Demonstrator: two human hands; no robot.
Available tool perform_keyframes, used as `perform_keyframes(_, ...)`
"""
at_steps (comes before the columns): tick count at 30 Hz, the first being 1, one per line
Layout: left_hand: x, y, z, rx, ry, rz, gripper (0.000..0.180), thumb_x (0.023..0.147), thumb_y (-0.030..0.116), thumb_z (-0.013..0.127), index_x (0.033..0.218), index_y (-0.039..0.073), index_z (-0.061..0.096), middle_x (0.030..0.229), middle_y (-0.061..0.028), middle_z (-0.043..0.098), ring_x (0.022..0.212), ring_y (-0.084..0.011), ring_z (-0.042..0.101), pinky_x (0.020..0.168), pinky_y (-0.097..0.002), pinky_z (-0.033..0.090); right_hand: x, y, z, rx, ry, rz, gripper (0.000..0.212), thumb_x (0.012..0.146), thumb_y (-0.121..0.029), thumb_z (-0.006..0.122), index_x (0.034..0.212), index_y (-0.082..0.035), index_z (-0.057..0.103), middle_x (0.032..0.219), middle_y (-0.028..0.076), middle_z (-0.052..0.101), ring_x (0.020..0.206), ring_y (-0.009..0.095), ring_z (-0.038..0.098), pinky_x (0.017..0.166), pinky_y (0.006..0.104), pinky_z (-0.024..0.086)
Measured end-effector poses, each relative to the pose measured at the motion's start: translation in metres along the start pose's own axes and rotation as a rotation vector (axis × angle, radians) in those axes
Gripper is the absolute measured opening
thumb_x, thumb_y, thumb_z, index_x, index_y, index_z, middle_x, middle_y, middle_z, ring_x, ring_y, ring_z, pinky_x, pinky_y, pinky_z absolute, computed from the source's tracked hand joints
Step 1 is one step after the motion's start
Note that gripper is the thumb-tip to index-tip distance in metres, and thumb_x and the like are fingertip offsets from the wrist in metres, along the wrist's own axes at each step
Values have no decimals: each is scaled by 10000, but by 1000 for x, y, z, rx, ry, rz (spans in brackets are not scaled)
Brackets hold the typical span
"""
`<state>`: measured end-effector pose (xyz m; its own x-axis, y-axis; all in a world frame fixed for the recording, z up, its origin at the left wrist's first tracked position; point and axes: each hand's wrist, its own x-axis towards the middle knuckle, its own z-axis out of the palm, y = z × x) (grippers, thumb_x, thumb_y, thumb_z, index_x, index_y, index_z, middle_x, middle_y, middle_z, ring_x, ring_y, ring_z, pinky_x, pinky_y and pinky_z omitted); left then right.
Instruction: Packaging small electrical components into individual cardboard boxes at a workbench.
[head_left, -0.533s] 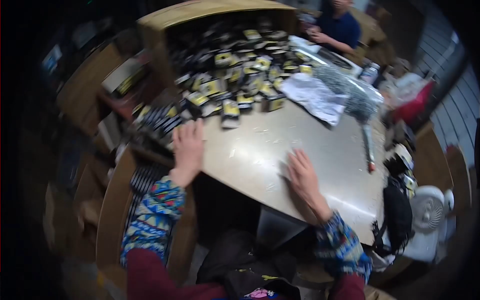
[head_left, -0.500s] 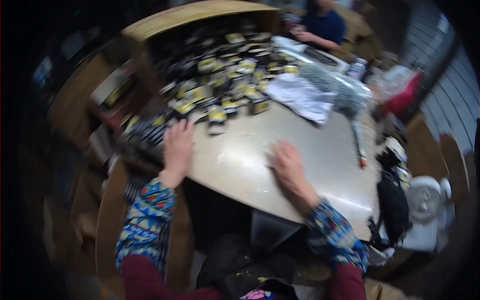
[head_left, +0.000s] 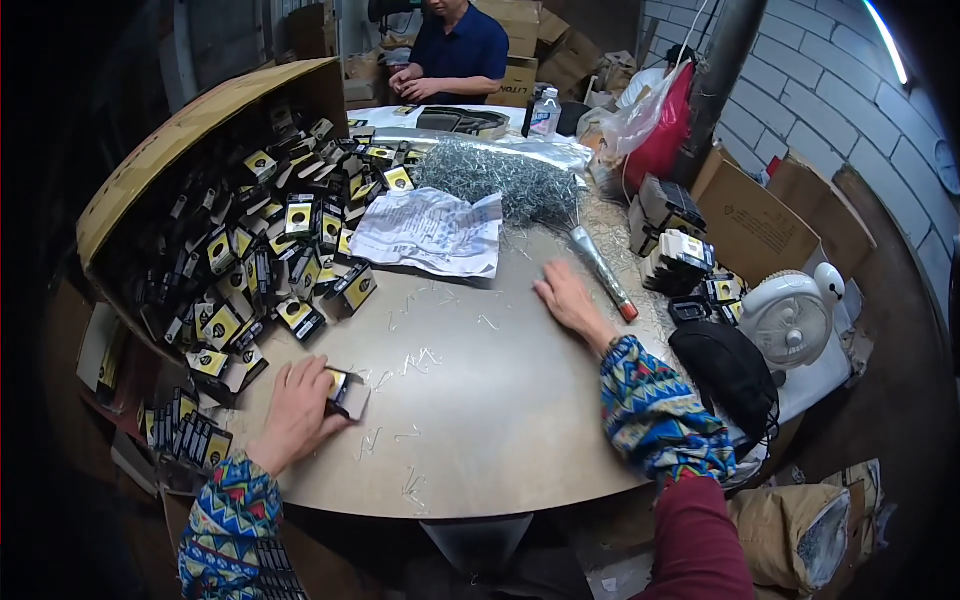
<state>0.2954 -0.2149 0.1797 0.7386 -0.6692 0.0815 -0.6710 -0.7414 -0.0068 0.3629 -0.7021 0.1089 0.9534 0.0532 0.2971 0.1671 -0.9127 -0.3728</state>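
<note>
My left hand (head_left: 293,412) is closed round a small black-and-yellow cardboard box (head_left: 351,396) at the table's near left; an open end of the box shows past the fingers. Beside it rises a heap of similar boxes (head_left: 300,216), spilling from a large carton. On the right, my right hand (head_left: 568,298) rests on the tabletop (head_left: 480,400) with its fingers stretched and nothing in them. Just beyond it lies a silver tube-like object (head_left: 597,268) with an orange end. Thin bent wire pieces (head_left: 422,358) are scattered between my hands.
A creased printed sheet (head_left: 432,232) lies beside a mound of silver wire pieces (head_left: 490,180). A white fan (head_left: 790,325) and black bag (head_left: 726,375) stand at the right edge. Across the table sits a person (head_left: 455,55) in dark blue. The large carton (head_left: 200,125) lies on its side.
The view has swung to the right and steadied. My left hand, earlier open beside the heap, now grips a box. My right hand has moved close to the silver tube-like object.
</note>
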Motion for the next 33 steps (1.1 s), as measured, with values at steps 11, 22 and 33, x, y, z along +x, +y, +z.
perform_keyframes(11, -2, 33, 3, -282, 86, -172, 653, 730, 304, 804, 1201, -1, 469, 1069, -189, 564, 1055, -367, 526, 961, -433, 391, 34, -71, 29, -223, -300, -39, 517, 1011, -476, 369, 1397, -158, 500, 1525, 179, 341, 1445, 396, 220, 1183, 516, 154)
perform_keyframes(22, -79, 98, -4, -1186, 248, -610, 387, 881, 180, 707, 1160, -10, 517, 983, -45, 628, 834, -102, 569, 741, -261, 493, -115, -112, -19, 366, -261, -125, 430, 1014, -338, 464, 1387, -132, 519, 1515, 194, 363, 1438, 356, 275, 1179, 443, 214)
perform_keyframes(33, -164, 163, 63, -2214, 408, -963, 221, 1018, 266, 517, 1182, 122, 549, 1018, 2, 631, 895, -111, 634, 747, -310, 549, -186, -65, -24, -229, 61, 264, 493, 1014, -336, 418, 1337, 32, 467, 1405, 294, 426, 1342, 431, 367, 1118, 494, 283)
